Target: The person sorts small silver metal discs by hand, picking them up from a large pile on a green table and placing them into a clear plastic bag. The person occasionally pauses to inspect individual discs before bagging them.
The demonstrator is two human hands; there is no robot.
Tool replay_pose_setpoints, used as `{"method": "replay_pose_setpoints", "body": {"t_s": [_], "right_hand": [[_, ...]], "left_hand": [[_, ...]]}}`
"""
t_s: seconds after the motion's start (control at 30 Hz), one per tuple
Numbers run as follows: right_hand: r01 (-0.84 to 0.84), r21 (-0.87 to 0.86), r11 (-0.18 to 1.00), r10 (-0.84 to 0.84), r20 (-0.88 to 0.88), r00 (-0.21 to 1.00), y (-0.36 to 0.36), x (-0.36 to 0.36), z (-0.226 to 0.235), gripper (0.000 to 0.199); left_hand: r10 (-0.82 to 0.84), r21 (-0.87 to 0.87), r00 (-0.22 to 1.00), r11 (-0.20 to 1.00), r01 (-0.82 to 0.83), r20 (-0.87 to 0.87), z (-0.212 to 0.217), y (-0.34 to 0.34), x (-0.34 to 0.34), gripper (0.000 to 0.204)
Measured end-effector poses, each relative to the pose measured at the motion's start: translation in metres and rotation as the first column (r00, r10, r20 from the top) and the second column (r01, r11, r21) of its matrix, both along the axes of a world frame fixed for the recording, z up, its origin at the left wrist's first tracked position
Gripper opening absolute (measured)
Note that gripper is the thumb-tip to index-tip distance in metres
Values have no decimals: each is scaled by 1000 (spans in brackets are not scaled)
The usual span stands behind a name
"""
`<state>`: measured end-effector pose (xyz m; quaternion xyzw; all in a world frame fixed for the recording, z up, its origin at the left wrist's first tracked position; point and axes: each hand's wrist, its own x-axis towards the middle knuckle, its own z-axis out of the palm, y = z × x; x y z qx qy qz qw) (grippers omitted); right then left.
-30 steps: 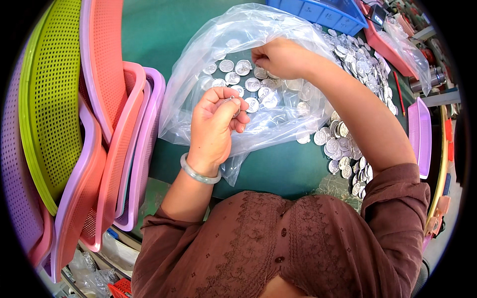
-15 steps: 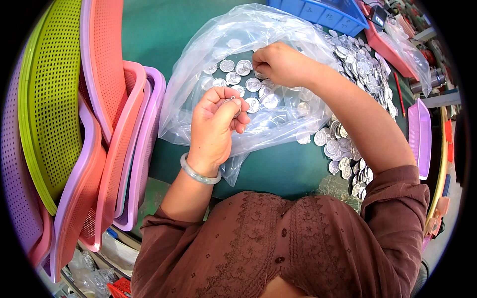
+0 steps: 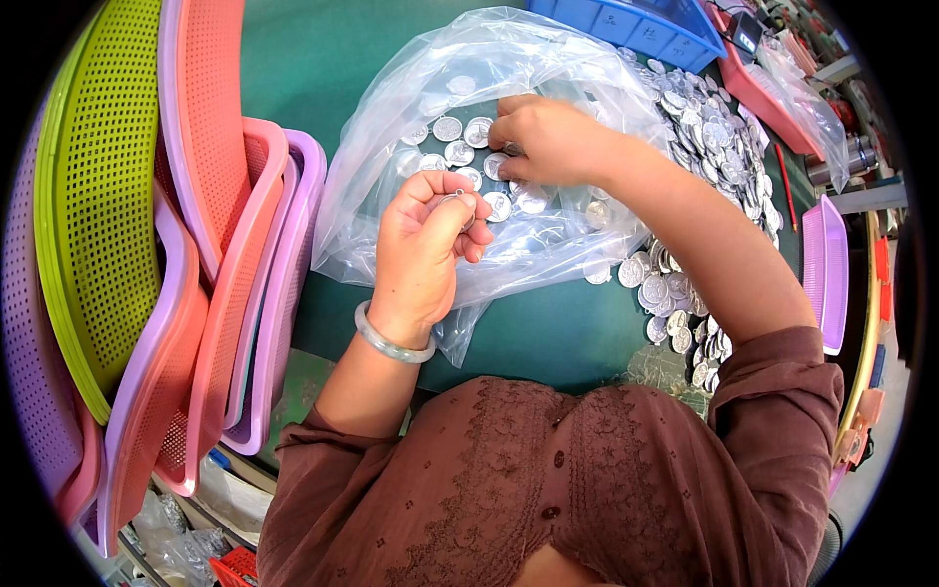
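Note:
Closed fingers of my left hand (image 3: 430, 230) pinch a round silver medallion (image 3: 464, 203) with a small loop on its edge; whether more lie beneath it is hidden. A clear plastic bag (image 3: 391, 98) lies spread on the green table, with several loose medallions (image 3: 458, 154) in its mouth. Over the bag, my right hand (image 3: 548, 139) reaches down among them. Its fingers and thumb are apart, and the thumb side is close to one medallion (image 3: 496, 166). No medallion shows between its fingers.
A large heap of medallions (image 3: 714, 137) runs down the right side. Stacked mesh baskets (image 3: 108, 196) crowd the left. A blue crate (image 3: 636, 29) stands at the back, with a pink tray (image 3: 768, 98), a red pen (image 3: 786, 186) and a purple basket (image 3: 828, 274) at the right.
My right hand has spread its fingers from a closer pinch and shifted slightly down over the medallions. My left hand stays where it was, still holding its medallion.

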<state>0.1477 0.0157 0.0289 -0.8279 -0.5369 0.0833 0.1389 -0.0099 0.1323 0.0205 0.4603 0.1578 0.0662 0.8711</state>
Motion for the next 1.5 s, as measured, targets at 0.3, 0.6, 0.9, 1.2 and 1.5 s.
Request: {"method": "replay_pose_setpoints", "body": {"t_s": [0.3,0.6,0.9,1.2,1.5], "right_hand": [[-18,-38,999,12,-146,989,9,-3,2,17],[-128,235,964,148,-73,986,8,-6,-5,30],[-28,332,943,43,-39,998,-27,-11,36,18],[212,403,891,-127,-227,966,-89,-67,64,11],[641,490,591,-51,-770,636,-132,-148,35,16]], "left_hand": [[2,-5,1000,1000,-2,0,-1,0,0,8],[-5,34,1000,999,6,-7,-2,1,0,7],[-13,51,1000,999,14,-14,-1,-1,-1,12],[-144,47,985,989,140,95,13,-15,-3,38],[-393,-91,892,903,420,222,49,-80,-28,54]]}}
